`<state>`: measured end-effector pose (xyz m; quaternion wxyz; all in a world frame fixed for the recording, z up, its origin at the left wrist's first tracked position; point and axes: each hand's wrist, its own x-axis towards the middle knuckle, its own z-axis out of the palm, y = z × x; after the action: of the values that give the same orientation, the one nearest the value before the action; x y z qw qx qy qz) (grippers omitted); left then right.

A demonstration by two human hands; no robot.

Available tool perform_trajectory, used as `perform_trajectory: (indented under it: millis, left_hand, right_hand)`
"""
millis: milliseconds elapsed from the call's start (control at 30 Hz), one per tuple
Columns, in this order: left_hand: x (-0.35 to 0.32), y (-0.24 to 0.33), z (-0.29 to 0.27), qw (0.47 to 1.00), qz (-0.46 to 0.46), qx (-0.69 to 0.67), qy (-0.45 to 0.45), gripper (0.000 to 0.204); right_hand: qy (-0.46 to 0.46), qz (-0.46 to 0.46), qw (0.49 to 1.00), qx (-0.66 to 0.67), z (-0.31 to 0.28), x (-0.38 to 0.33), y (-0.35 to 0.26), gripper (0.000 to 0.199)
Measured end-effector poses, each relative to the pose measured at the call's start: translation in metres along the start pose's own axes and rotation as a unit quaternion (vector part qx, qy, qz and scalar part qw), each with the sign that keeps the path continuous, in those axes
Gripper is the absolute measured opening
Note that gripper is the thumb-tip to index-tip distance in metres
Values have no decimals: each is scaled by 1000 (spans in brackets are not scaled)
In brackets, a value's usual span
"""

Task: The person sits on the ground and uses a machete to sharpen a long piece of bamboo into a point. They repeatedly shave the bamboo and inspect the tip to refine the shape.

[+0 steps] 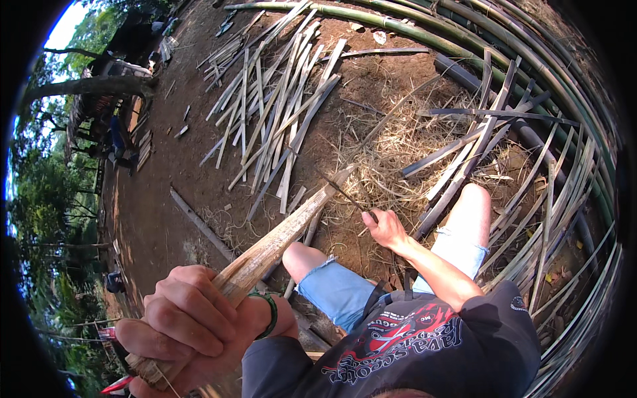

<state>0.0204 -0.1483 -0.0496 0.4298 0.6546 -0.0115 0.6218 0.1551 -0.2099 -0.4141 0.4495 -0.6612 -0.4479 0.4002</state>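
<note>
two bare hands are in view; nearest, the left hand (182, 318) is clenched round the near end of a pale slat (279, 245), fingers wrapped over it, with a green wristband (273, 314) on that wrist; the slat slants up and away to the right, its narrowed tip above the brown ground (152, 219); below are a dark printed shirt (431, 361) and blue shorts (338, 288), the knees bent and apart; farther out, the right hand (387, 232) grasps a thin dark knife (346, 197) by its handle; the blade meets the slat near the tip in this view, though whether it bites in i cannot tell; past the knife, curly shavings (391, 146) lie in a loose heap, with dark laths (478, 146) crossed beside them; to the right, long thin strips (551, 219) lie bunched; beyond the tip, cut pieces (279, 99) spread in a pile, some crossing; behind, green poles (424, 33) lie along the edge; far left are trees (46, 219) and a shaded shelter (78, 123), its contents too dim to make out.
</note>
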Motion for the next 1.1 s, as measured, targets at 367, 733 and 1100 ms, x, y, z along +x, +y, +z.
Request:
perform_trajectory:
  millis: [367,733,1100]
  left_hand:
    - [8,1,3,998,-38,-15,-40,44]
    - [3,4,-2,999,-40,-4,-17,43]
    - [8,2,-14,999,-49,-9,-2,42]
  right_hand:
    - [45,-48,992,-104,0,12,47,51]
    - [2,45,996,-74,9,16,45,55]
    - [-35,-21,999,-34,11,19,29,52]
